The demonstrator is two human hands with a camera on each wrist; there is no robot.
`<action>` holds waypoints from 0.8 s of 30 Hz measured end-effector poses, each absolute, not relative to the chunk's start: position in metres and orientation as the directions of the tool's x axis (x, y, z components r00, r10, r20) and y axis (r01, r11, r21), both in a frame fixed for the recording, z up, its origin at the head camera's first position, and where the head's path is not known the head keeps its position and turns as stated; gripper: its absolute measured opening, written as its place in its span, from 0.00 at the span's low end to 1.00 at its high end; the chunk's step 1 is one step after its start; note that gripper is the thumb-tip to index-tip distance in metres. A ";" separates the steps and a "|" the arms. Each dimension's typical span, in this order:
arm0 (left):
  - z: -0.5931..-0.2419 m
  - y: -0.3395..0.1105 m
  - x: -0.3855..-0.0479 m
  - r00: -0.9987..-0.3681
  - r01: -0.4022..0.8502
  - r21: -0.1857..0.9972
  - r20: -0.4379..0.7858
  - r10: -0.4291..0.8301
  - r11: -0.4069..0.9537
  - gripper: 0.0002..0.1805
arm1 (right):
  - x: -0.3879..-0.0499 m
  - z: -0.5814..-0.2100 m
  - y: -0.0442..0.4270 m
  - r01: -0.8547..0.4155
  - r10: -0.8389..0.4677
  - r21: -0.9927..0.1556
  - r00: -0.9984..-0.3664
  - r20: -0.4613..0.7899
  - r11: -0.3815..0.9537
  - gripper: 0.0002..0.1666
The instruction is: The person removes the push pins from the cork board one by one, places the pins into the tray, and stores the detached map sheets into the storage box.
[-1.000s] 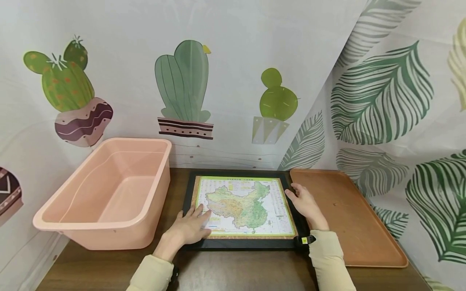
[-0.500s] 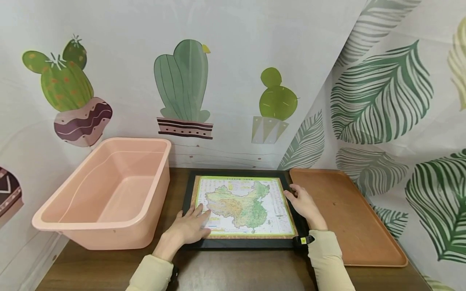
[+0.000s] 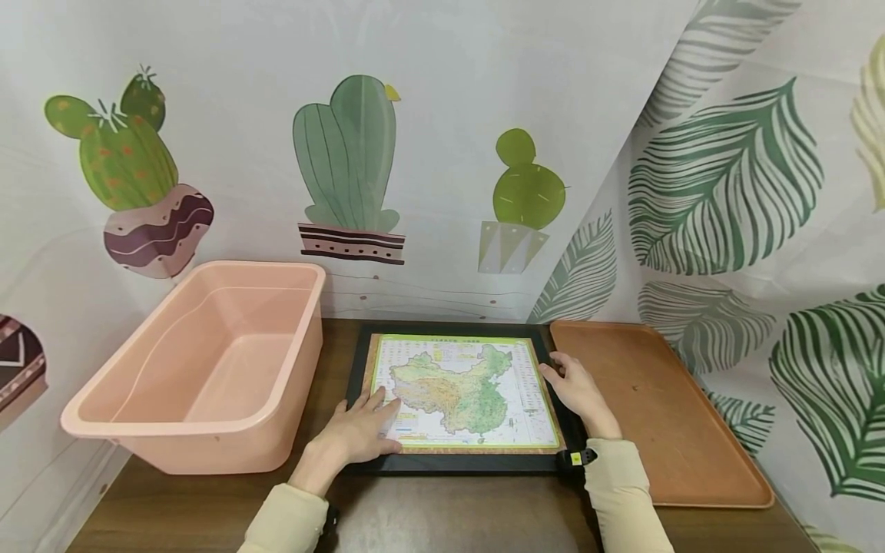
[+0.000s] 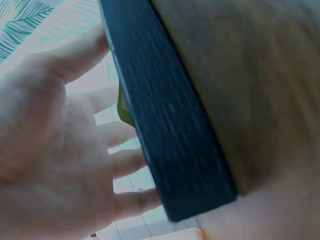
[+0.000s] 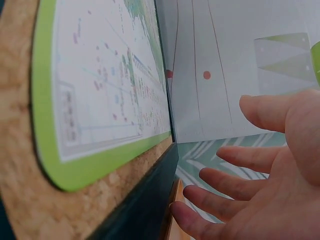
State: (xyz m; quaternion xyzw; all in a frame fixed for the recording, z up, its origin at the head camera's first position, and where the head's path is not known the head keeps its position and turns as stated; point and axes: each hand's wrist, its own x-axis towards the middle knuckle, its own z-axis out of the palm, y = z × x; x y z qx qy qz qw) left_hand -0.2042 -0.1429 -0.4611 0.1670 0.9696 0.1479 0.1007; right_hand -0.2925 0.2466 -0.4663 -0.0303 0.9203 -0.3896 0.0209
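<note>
A map sheet (image 3: 449, 392) with a green border lies on a cork-edged board inside a black frame (image 3: 470, 464). The left hand (image 3: 359, 432) is spread over the frame's lower left corner, fingers straight and apart; the left wrist view shows it (image 4: 65, 135) beside the black frame edge (image 4: 170, 115), fingertips hidden behind it. At the frame's right side is the right hand (image 3: 579, 392), fingers relaxed. In the right wrist view this hand (image 5: 270, 175) holds nothing, its fingers loosely extended beside the map (image 5: 110, 90) and cork (image 5: 100, 210).
A pink basin (image 3: 207, 430) stands on the brown table (image 3: 456, 514) left of the frame. On the right lies an orange-brown tray (image 3: 677, 430), close to the right forearm. Behind the table hangs a cloth (image 3: 442, 153) printed with cacti and leaves.
</note>
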 end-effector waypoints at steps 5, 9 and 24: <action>-0.460 -0.143 -0.204 -0.925 0.298 0.317 -0.136 0.354 0.900 0.41 | -0.292 -0.467 0.248 -0.050 -0.081 -0.712 -0.997 -0.010 0.700 0.38; -0.459 -0.143 -0.203 -0.926 0.295 0.317 -0.137 0.351 0.901 0.41 | -0.293 -0.468 0.249 -0.046 -0.077 -0.713 -0.997 -0.011 0.699 0.37; -0.458 -0.142 -0.203 -0.927 0.292 0.325 -0.137 0.350 0.900 0.40 | -0.293 -0.472 0.248 -0.019 -0.051 -0.706 -0.998 -0.025 0.708 0.35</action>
